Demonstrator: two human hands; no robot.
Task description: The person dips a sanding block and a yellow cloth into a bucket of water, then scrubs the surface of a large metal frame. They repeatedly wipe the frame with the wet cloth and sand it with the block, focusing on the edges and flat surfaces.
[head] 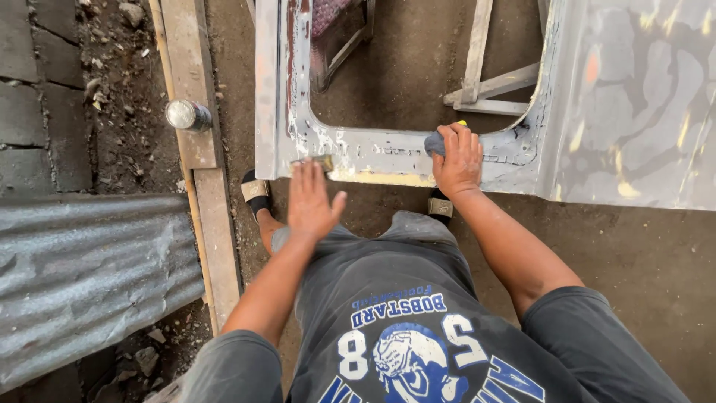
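The person stands over a grey metal panel (388, 153) lying flat on the dirt, and this looks like the rubbing-down stage of bodywork. The right hand (458, 158) is curled around a dark pad (435, 142), pressing it onto the panel's lower rail, just beside the curved corner of the cut-out. The left hand (312, 198) lies flat, fingers spread and holding nothing, its fingertips at the panel's near edge by a small tool (319, 160) that I can't identify. Both arms reach down and forward, elbows slightly bent. Judging by the patchy filler, the next stroke calls for steady pressure along the rail, with the left hand bracing. A can (188, 115) sits on a plank (195, 89) left of the panel.
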